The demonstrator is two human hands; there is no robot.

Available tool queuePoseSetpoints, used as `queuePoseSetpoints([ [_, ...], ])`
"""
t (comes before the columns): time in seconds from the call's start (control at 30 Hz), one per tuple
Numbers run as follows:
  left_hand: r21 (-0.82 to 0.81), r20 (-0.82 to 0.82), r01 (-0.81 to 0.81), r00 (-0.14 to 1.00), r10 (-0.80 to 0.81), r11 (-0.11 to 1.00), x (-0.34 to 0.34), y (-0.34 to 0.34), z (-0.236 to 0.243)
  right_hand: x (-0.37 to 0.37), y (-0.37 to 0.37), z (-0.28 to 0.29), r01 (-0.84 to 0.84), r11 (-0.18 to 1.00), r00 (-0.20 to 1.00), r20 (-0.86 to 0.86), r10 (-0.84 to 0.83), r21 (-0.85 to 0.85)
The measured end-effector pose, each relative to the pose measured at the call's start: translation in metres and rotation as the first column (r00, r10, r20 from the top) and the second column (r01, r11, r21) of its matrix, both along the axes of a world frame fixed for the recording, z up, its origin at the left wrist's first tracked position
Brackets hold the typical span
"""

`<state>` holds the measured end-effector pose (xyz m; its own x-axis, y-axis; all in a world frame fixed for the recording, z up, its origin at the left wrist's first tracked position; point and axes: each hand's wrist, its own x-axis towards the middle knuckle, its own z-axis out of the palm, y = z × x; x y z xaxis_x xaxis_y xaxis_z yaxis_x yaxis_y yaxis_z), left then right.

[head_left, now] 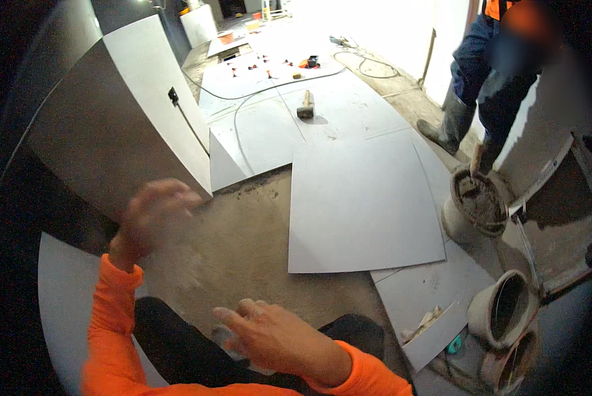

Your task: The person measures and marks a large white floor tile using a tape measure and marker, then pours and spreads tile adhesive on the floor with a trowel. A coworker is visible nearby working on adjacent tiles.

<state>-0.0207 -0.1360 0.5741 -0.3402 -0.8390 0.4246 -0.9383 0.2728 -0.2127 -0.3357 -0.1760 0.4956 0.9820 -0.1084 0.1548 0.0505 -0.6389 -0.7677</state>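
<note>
My left hand [156, 212] is raised at the left, over the bare grey-brown floor [236, 244] and near the lower edge of an upright board. Motion smears its fingers, and I cannot make out anything in them. In front of my knees hangs my right hand [273, 333], its dusty fingers loosely bent and apart, with nothing visible in them. A pale dusty haze shows over the floor below the left hand. Beyond that lies a large light-grey tile [365, 204], its near edge overlapping another tile.
A rubber mallet [306, 105] and a cable [263, 92] lie on the tiles further off. At right stand a bucket of mortar [481, 204] and another bucket [500, 310]. A person in rubber boots [457, 122] stands behind them. White panels [160, 86] lean at left.
</note>
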Motion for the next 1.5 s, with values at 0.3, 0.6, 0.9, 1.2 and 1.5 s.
queuePoseSetpoints([
  [0.3, 0.729, -0.132, -0.179, 0.91, 0.393, 0.661, -0.037, 0.019, -0.044, -0.016, -0.031, -0.004, -0.041, 0.999, 0.991, -0.131, 0.037, -0.026],
  [0.6, 0.785, -0.087, -0.201, 0.901, 0.426, 0.586, -0.03, 0.022, -0.031, -0.031, -0.052, -0.006, -0.023, 0.999, 0.979, -0.2, 0.029, 0.031],
  [0.9, 0.862, -0.413, 0.284, 0.874, 0.255, 0.42, -0.069, 0.0, -0.092, -0.024, -0.063, -0.007, 0.075, 0.996, 0.953, -0.299, -0.058, 0.046],
  [1.2, 0.921, -0.328, 0.285, 0.936, 0.131, 0.267, -0.093, -0.06, -0.168, -0.02, -0.087, -0.025, 0.245, 0.961, 0.894, -0.354, -0.276, -0.128],
  [1.5, 0.896, -0.335, 0.311, 0.942, 0.024, 0.316, -0.094, -0.098, -0.235, 0.028, -0.088, 0.049, 0.585, 0.809, 0.806, -0.148, -0.573, 0.061],
])
